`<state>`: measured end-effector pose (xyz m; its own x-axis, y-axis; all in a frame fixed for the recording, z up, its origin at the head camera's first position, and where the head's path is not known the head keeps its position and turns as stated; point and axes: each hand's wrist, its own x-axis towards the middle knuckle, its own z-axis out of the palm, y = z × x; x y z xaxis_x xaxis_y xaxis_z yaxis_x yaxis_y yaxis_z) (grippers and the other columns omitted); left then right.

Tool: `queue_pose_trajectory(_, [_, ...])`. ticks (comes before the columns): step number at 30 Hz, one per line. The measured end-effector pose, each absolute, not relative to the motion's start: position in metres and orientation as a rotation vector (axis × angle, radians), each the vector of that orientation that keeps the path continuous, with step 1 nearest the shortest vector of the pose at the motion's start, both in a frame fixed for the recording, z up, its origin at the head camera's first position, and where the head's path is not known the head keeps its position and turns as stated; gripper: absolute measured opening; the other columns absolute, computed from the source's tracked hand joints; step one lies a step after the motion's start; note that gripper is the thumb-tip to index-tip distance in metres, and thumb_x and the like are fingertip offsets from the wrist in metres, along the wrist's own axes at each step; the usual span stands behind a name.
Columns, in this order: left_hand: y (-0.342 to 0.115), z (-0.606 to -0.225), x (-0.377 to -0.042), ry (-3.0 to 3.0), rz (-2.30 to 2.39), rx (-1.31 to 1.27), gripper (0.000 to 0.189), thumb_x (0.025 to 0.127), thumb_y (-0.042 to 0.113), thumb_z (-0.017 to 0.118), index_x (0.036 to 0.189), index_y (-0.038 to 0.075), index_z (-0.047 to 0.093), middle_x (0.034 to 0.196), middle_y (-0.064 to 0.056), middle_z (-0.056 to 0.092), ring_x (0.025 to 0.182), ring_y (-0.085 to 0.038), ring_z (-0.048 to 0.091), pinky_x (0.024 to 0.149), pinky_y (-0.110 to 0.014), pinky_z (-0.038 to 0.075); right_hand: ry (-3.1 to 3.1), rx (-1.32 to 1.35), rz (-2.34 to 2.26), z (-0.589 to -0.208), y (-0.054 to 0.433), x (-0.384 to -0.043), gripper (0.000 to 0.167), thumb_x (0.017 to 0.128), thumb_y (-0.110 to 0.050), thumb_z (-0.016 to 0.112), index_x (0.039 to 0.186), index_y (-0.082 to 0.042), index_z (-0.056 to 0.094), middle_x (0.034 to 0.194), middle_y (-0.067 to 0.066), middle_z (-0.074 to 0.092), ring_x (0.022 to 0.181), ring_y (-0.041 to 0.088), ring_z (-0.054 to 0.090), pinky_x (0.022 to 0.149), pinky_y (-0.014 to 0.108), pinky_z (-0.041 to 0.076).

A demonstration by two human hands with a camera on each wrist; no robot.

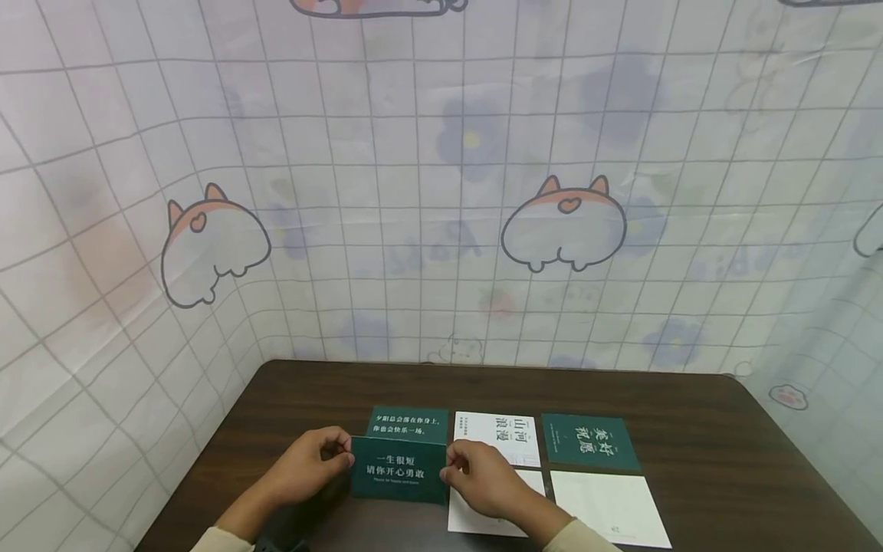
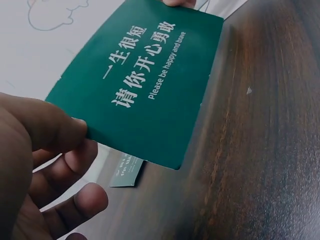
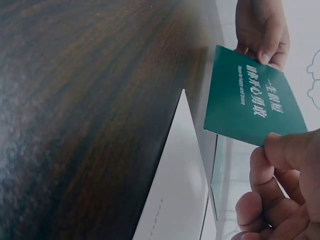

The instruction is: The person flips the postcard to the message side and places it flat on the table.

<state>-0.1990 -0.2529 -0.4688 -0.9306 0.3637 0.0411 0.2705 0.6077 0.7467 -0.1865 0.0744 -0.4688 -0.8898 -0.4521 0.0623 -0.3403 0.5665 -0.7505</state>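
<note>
Between both hands a green card [image 1: 398, 488] with white Chinese lettering and a line of English is held up, its printed face toward me. My left hand [image 1: 306, 464] pinches its left edge between thumb and fingers. At the opposite edge my right hand [image 1: 486, 479] pinches it the same way. The left wrist view shows the held card [image 2: 165, 120] tilted above the dark tabletop. Behind it lies another green card [image 1: 408, 422], its lower part hidden. A white card [image 1: 465, 518] is partly covered by my right hand and forearm.
On the brown table [image 1: 704, 429], a white card with grey lettering [image 1: 530, 454] lies beside a green card [image 1: 589, 441]. In front of that is a plain white card [image 1: 607, 506]. A patterned white cloth [image 1: 414, 291] hangs behind the table and along both sides.
</note>
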Motion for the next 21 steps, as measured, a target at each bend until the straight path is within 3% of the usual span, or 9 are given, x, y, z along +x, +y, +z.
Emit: queue_pose_trajectory(21, [-0.2528,-0.4643,-0.1941,2.750,1.257,0.509,0.010,0.101,0.025,0.066,0.096,0.017,0.063,0.088,0.005,0.062,0.084,-0.016,0.057,0.072,-0.033,0.044,2.643,-0.684,-1.306,-0.4661,0.0744,-0.1837,0.012,0.100,-0.027,0.067,0.092,-0.019,0.062,0.072,-0.008,0.058,0.063,0.009,0.051,0.056,0.030,0.040])
